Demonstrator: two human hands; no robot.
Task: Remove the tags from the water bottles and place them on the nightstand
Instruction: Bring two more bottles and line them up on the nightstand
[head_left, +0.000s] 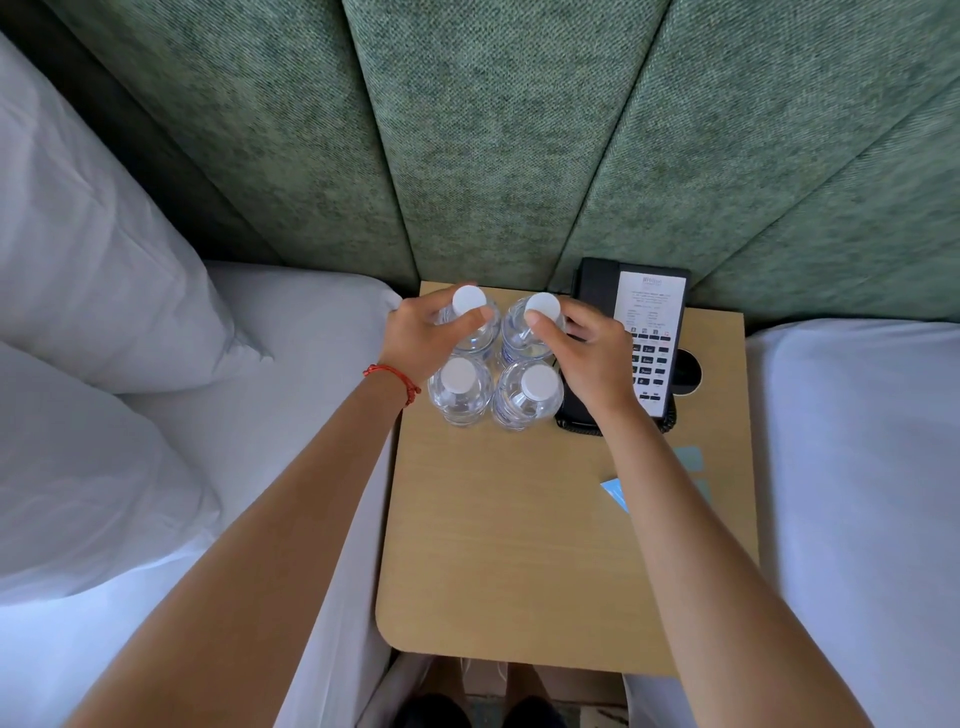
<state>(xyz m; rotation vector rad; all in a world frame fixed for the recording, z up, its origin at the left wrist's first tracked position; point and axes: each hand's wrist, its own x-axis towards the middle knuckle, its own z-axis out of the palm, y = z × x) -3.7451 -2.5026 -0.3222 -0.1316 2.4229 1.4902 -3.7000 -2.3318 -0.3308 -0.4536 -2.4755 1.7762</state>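
Note:
Several clear water bottles with white caps stand upright in a tight square at the back of the wooden nightstand (498, 545). My left hand (423, 340) grips the neck of the far left bottle (468, 301). My right hand (592, 358) grips the neck of the far right bottle (543, 307). The near left bottle (460, 387) and the near right bottle (530, 395) stand free just below my hands. Light blue paper tags (615, 493) lie flat on the nightstand's right side, partly hidden under my right forearm.
A black desk phone (644, 332) with a white card sits right of the bottles, against the green padded headboard (493, 145). White beds flank the nightstand, with pillows (104, 291) on the left one. A round hole (688, 371) is in the tabletop beside the phone.

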